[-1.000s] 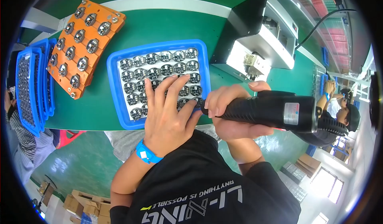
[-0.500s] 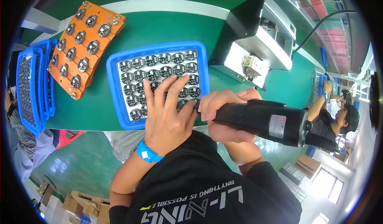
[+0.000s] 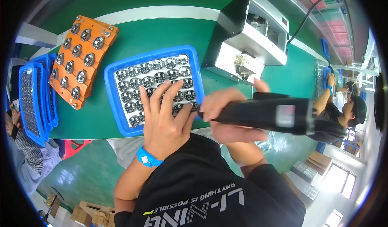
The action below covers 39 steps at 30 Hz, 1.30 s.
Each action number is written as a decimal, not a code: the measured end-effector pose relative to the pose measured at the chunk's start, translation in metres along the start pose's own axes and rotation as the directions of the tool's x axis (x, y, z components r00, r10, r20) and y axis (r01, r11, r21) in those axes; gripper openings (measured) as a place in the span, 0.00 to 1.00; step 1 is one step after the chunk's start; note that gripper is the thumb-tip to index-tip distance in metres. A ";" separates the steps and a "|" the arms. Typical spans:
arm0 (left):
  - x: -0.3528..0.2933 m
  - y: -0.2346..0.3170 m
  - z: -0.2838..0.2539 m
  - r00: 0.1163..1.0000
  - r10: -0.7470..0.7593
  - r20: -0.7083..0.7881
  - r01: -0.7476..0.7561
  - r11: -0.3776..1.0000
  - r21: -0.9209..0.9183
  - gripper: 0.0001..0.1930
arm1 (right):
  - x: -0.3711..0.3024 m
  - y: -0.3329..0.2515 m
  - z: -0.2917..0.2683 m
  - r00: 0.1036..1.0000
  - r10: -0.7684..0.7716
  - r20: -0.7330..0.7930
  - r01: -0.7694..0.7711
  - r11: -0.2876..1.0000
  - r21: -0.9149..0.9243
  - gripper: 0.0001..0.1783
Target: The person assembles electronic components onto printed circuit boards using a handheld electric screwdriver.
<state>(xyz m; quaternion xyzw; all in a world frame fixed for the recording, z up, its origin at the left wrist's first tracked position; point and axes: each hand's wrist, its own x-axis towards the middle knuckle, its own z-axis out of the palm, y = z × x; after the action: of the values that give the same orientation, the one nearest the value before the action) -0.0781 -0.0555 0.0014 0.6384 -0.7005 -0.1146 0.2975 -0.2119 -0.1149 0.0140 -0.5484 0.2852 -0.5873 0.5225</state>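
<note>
Shallow blue plastic tray (image 3: pixel 149 56): on the green tabletop (image 3: pixel 165 31), holding rows of round black-and-silver circuit pieces (image 3: pixel 148 81).
Stacked blue plastic trays (image 3: pixel 29 66): far left, full of small dark pieces (image 3: pixel 29 95).
Orange rectangular plate (image 3: pixel 72 81): left of the shallow tray, carrying similar round pieces.
Black-and-white boxy machine (image 3: pixel 228 25): beyond the tray's upper-right corner.
Left hand (image 3: pixel 163 124): three fingers spread across the circuit pieces, hiding some; forefinger and thumb by the lower-right one, pinch uncertain.
Right hand (image 3: pixel 222 101): fingers wrapped around a black cylindrical handheld tool (image 3: pixel 262 114), its front end near the left thumb.
</note>
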 end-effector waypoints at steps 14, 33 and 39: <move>-0.037 -0.018 0.006 0.950 0.095 -0.299 -0.064 0.992 0.111 0.16 | 0.086 -0.035 -0.046 0.917 -0.336 -0.214 0.344 0.939 0.003 0.50; -0.023 -0.019 -0.001 0.981 -0.019 -0.195 0.020 1.000 0.002 0.13 | 0.053 -0.016 -0.032 0.991 -0.057 -0.124 0.071 0.990 0.118 0.47; -0.022 -0.019 -0.003 0.980 -0.057 -0.193 0.059 0.998 0.006 0.14 | 0.027 -0.006 -0.006 0.996 -0.086 -0.013 0.086 0.954 0.287 0.54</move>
<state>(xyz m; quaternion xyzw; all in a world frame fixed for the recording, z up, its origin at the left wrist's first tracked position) -0.0609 -0.0371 -0.0126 0.6684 -0.6501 -0.0569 0.3569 -0.2150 -0.1395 0.0277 -0.4784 0.1729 -0.6449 0.5704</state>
